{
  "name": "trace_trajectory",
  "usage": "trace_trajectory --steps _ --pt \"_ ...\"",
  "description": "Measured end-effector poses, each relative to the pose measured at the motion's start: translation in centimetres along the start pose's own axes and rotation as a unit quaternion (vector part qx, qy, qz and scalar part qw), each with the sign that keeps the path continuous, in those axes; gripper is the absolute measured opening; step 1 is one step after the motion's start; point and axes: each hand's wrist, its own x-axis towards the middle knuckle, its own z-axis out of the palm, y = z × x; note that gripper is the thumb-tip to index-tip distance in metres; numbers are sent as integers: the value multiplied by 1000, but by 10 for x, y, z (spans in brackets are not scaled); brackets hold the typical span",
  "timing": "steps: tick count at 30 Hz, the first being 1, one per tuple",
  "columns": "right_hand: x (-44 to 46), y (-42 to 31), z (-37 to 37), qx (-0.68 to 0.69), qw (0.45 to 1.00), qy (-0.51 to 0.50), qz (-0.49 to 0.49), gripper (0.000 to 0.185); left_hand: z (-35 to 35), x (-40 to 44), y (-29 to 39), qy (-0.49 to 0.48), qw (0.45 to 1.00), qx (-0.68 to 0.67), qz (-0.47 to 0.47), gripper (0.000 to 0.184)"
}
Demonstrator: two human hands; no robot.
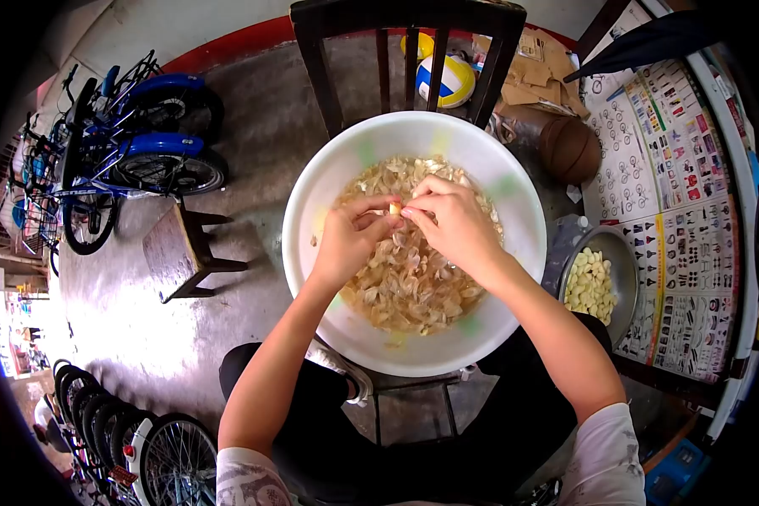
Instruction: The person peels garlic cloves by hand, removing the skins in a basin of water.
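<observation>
Over a large white basin (312,312), my left hand (352,239) and my right hand (454,221) meet at the fingertips. Between them is a small pale garlic clove (395,207), pinched by my left fingers, with my right thumb and fingertips touching its right side. Whatever else my right fingertips hold is too small to make out. Beneath both hands, loose papery garlic skins (413,287) fill the bottom of the basin. To the right, a metal bowl (626,278) contains a pile of peeled garlic cloves (589,285).
A dark wooden chair (409,13) stands behind the basin, with a volleyball (445,81) and a brown basketball (570,149) nearby. A wooden stool (177,253) and blue bicycles (160,148) are at the left. Printed charts (683,211) line the right side.
</observation>
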Motion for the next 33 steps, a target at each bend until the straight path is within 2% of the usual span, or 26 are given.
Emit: trace_trajectory --steps 3,6,8,11,17,20,24,26,27,29,33 --pt "1 2 -1 44 997 60 -28 9 3 5 -5 -4 1000 14 7 29" --pt "-2 -2 1 129 990 52 27 8 4 0 -6 11 998 50 34 28" --pt "-3 0 3 53 996 61 -36 7 7 -3 -1 30 996 82 9 27" --pt "-2 4 8 60 993 76 -74 8 7 -4 -4 29 994 99 38 25" --pt "-5 8 16 -8 992 74 -97 8 4 -4 -12 21 988 140 64 21" --pt "-5 6 11 7 996 47 -70 9 6 -5 -8 11 984 145 100 20" --pt "-1 5 5 73 996 43 -7 9 7 -2 -6 25 986 147 71 21" --pt "0 6 1 107 992 32 50 7 3 0 0 68 995 31 59 26" --pt "-1 10 1 107 992 33 51 7 2 0 3 67 996 32 58 26" --pt "-2 20 3 61 997 -11 40 7 -1 -1 8 62 995 -69 22 30" --pt "-4 17 0 6 1000 -7 2 7 -1 -3 7 38 998 -56 2 32"
